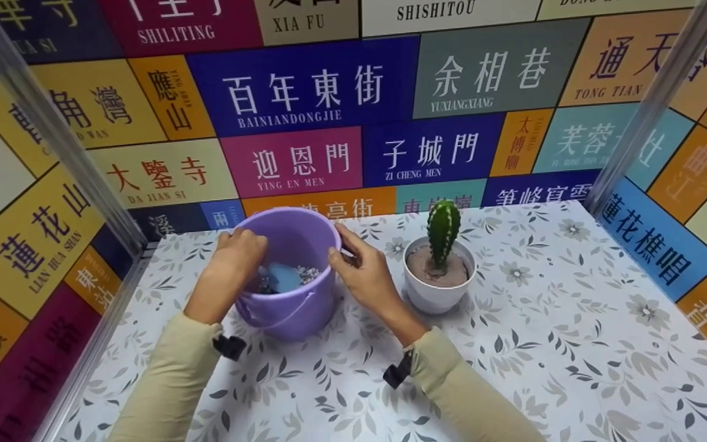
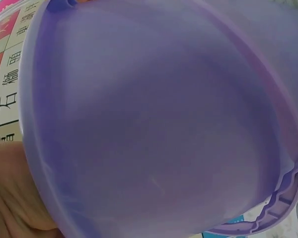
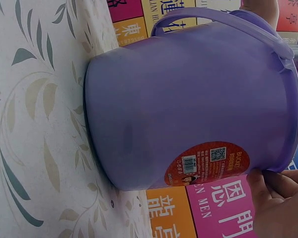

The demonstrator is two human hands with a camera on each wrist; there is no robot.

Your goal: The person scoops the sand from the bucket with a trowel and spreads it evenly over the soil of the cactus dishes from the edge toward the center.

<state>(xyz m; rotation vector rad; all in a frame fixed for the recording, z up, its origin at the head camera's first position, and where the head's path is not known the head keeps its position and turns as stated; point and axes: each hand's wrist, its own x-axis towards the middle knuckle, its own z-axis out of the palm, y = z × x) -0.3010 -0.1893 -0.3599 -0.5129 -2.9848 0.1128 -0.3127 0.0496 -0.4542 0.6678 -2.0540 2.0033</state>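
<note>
A purple plastic bucket (image 1: 295,313) stands upright, its thin handle (image 3: 223,15) hanging down on the near side. Over the left rim, my left hand (image 1: 234,261) reaches down inside with bent fingers, at a blue scoop (image 1: 283,279) lying against grey-white gravel (image 1: 307,274); the grip itself is hidden. In the left wrist view the bucket wall (image 2: 164,124) fills most of the picture, with part of the left hand (image 2: 17,193) beyond the rim. My right hand (image 1: 363,267) holds the bucket's right rim between thumb and fingers.
Just right of the bucket stands a green cactus (image 1: 444,230) in a white pot (image 1: 436,298) of brown soil. Leaf-patterned white covering spreads over the table (image 1: 574,344). Walls of coloured sign panels (image 1: 304,86) rise behind and at both sides. A red label (image 3: 208,163) sticks to the bucket.
</note>
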